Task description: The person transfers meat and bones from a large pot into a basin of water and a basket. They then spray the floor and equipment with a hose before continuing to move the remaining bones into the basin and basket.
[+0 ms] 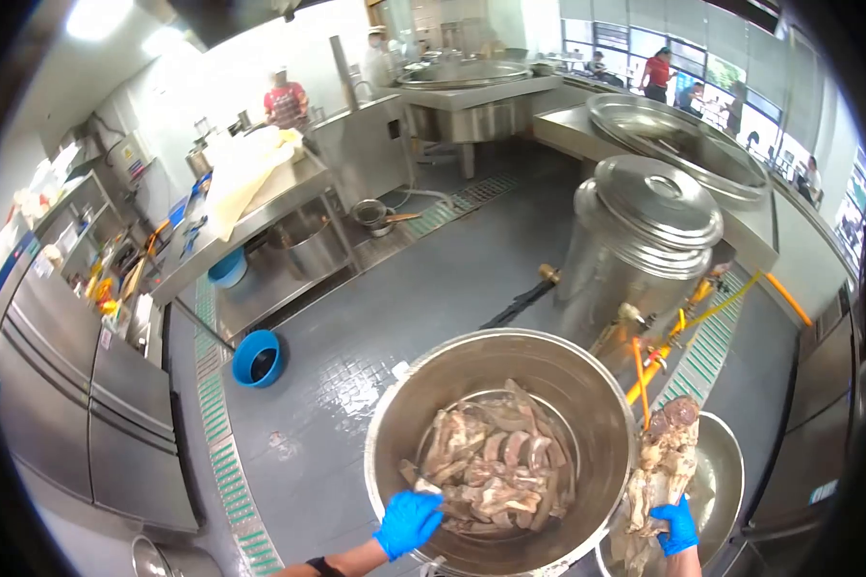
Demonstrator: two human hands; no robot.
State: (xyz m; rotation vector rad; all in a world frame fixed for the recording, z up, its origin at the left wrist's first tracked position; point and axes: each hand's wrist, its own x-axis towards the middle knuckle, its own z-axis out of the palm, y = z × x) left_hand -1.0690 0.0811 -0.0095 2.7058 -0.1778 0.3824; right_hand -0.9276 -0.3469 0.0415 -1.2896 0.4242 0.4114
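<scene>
My left hand (409, 524), in a blue glove, is over the near left rim of a large steel pot (387, 433). Its fingers are curled together beside the pale meaty bones (496, 457) heaped on the pot's bottom; whatever they grip is hard to make out. In a blue glove too, my right hand (676, 527) is closed around the lower end of a big meaty bone (666, 462). That bone stands roughly upright, its knobby reddish end on top, over a wide steel basin (726, 471) to the right of the pot.
A tall lidded steel stockpot (635, 250) stands beyond the pot, near orange gas hoses (649, 370). Left on the wet floor (356, 351) is a blue bucket (257, 359). A steel worktable (260, 207) and wide woks (678, 139) lie farther off. A person in red (285, 101) stands at the back.
</scene>
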